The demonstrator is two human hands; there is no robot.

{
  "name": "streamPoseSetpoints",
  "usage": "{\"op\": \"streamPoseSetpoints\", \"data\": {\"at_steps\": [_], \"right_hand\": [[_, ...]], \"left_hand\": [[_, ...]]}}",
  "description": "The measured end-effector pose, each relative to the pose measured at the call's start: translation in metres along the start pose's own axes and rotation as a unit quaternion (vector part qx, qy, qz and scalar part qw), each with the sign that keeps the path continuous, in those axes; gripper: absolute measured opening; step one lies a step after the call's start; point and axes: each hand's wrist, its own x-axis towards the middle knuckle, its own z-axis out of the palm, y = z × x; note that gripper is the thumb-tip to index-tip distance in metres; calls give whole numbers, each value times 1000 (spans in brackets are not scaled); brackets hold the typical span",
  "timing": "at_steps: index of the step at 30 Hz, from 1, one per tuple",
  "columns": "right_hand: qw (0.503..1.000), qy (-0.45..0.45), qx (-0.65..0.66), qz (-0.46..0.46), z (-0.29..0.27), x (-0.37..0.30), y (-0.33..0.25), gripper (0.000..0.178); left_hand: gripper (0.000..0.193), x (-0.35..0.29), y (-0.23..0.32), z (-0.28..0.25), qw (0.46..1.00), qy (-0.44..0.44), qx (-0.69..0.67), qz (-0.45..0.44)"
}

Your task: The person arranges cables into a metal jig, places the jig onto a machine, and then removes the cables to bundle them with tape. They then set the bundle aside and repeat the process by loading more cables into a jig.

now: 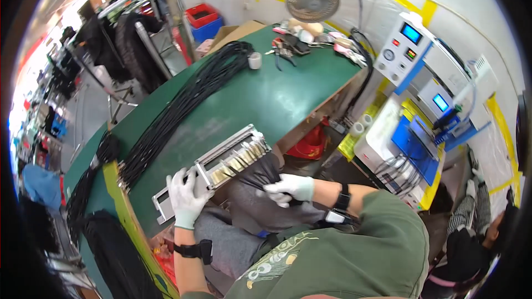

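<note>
A long metal fixture (224, 145) lies at the green table's near edge, with a row of cream-coloured pieces (239, 162) set along it. Black cables run from that row toward me. My gloved right hand (290, 188) is closed around a bunch of these black cables (264, 174), just above my lap. On the fixture's left part rests my gloved left hand (188, 197), its fingers bent over the metal and its thumb at the side. The undersides of the left fingers are hidden.
Long black cable bundles (183, 102) stretch across the green table (244, 97). Near its far end are a white roll (255, 61), pliers (284, 55) and a fan (312, 0). At right stands a machine with screens (403, 50). Another person (463, 249) sits at lower right.
</note>
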Motion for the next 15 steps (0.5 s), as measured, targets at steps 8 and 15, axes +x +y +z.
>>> {"op": "streamPoseSetpoints", "data": {"at_steps": [8,15], "right_hand": [[970,3,-242,8,33,-48,-47,37],[873,6,-488,6,64,-33,-48,38]], "left_hand": [[87,-4,46,-15,973,-28,-214,77],[50,-2,151,-38,459,-163,-870,-76]]}}
